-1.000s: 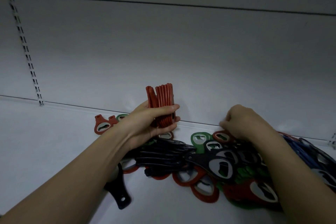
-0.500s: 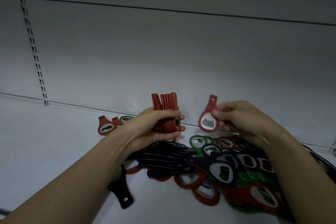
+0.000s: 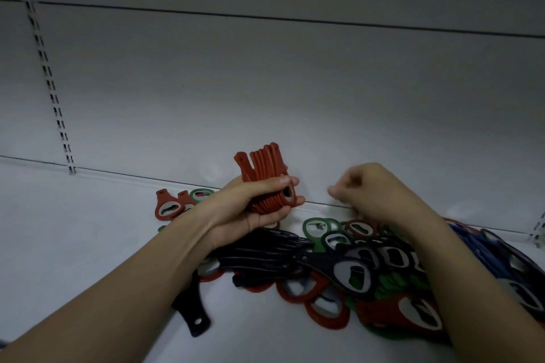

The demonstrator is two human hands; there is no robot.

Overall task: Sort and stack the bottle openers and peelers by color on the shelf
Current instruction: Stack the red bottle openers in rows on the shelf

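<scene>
Clearly the left hand [image 3: 250, 209] is clenched around a stack of red bottle openers [image 3: 265, 183], handles fanned upward. Just right of that stack, the right hand [image 3: 374, 194] hovers with fingers curled loosely, holding nothing visible. Below and right of the stack sprawls the mixed pile [image 3: 368, 268] of black, green, red and blue pieces on the shelf [image 3: 73, 230]; most sorting looks undone.

No legible txt (too dim)
</scene>
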